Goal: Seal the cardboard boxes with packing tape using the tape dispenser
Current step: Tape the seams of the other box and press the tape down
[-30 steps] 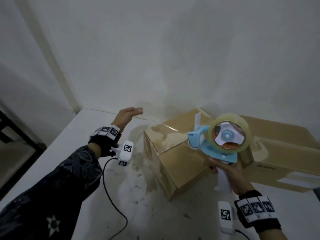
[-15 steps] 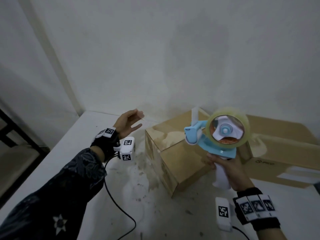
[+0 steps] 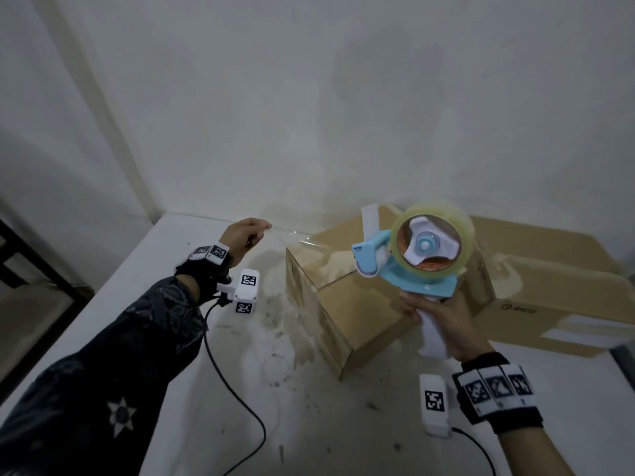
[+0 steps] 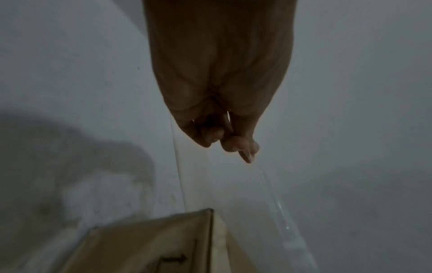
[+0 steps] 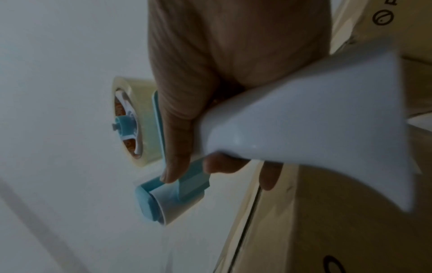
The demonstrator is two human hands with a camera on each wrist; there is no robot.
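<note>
My right hand (image 3: pixel 433 316) grips the white handle of a blue tape dispenser (image 3: pixel 409 269) carrying a clear tape roll (image 3: pixel 457 221). It holds the dispenser upright above the small cardboard box's (image 3: pixel 347 304) near right edge. In the right wrist view the fingers (image 5: pixel 177 147) wrap the handle (image 5: pixel 315 120), with the roller (image 5: pixel 163 201) below. To the left of the box my left hand (image 3: pixel 264 229) is raised, fingertips together, pinching the end of a clear tape strip (image 3: pixel 292 235) that runs to the box's far left corner. The left wrist view shows the pinch (image 4: pixel 245 151) and the strip (image 4: pixel 275 201).
A larger flat cardboard box (image 3: pixel 556 290) lies behind and right of the small one, against the wall. The white table (image 3: pixel 309 424) is stained in front of the boxes. A black cable (image 3: pixel 237 393) trails from my left wrist. A dark frame (image 3: pixel 37 269) stands off the table's left edge.
My left hand's fingers, straight a second ago, have closed into a pinch on the tape end. The dispenser has stayed above the small box.
</note>
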